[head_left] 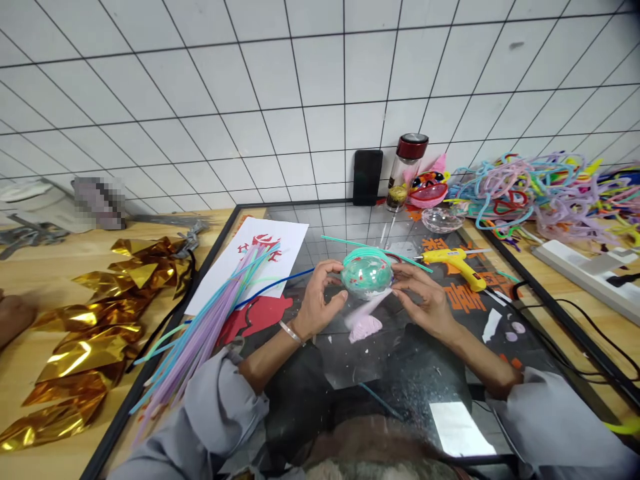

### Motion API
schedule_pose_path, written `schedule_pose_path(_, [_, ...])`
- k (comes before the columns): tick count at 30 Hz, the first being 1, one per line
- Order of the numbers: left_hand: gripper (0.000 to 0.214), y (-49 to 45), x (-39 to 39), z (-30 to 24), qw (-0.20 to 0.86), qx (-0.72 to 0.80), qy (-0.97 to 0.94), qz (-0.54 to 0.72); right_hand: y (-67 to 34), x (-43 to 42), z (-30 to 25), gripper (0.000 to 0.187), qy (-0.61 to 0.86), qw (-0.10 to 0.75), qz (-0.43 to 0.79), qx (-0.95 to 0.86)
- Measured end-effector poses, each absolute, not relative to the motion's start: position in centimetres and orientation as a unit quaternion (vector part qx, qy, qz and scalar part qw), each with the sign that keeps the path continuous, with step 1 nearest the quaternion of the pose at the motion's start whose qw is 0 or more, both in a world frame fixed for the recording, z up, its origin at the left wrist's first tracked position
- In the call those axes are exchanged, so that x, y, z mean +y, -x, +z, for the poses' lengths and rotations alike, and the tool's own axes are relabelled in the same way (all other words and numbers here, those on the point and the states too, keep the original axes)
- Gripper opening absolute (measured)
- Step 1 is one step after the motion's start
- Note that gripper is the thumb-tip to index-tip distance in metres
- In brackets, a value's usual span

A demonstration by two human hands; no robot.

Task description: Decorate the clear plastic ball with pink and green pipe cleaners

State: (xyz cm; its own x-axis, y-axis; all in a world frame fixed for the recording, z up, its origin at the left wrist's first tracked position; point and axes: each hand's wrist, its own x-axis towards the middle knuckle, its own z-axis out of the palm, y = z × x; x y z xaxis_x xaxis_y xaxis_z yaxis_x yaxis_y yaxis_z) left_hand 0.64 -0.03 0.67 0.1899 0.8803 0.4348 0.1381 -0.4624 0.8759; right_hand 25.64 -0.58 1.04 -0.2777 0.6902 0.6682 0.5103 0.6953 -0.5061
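I hold a clear plastic ball (366, 275) with a teal pipe cleaner (373, 252) wound round it, above a glass-topped table. My left hand (317, 300) cups the ball's left side with curled fingers. My right hand (423, 297) grips the ball's right side, fingers pinched at the teal strand near a blurred pink-white piece. A pink fuzzy coil (365, 328) lies on the glass just under the ball. A silver bracelet (290, 331) is on my left wrist.
A yellow glue gun (457, 261) lies right of my hands. A bundle of pastel pipe cleaners (200, 333) and white paper (250, 263) lie left. Gold foil pieces (95, 333) sit far left. A pipe-cleaner heap (545, 193), a phone (367, 177), a bottle (405, 170) and a power strip (585, 273) stand behind.
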Motion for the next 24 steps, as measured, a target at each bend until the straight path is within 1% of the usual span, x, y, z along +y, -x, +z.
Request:
schedule_pose_path(3, [0.045,-0.6,-0.2,1.2,0.343,0.387,-0.692,0.504,-25.5,-0.9,1.2,0.012,0.374,0.462,0.108,-0.797])
schedule_pose_path(7, [0.062,-1.1,-0.5,1.8,0.284,0.440,-0.715,0.463,-25.3,-1.3,1.3,0.013,0.358,0.451,0.125,-0.808])
schedule_pose_path(10, [0.067,-1.5,-0.5,1.8,0.260,0.463,-0.715,0.456,-25.2,-1.6,1.2,0.013,0.351,0.442,0.141,-0.813])
schedule_pose_path(12, [0.068,-1.6,-0.5,1.6,0.276,0.458,-0.709,0.460,-25.2,-1.7,1.1,0.013,0.347,0.437,0.150,-0.816])
schedule_pose_path(17, [0.070,-1.9,-0.6,1.2,0.362,0.437,-0.684,0.459,-25.0,-1.8,0.9,0.014,0.342,0.426,0.134,-0.827])
schedule_pose_path(24, [0.072,-2.1,-0.5,1.2,0.363,0.429,-0.672,0.484,-24.9,-1.9,0.8,0.012,0.374,0.397,0.104,-0.832])
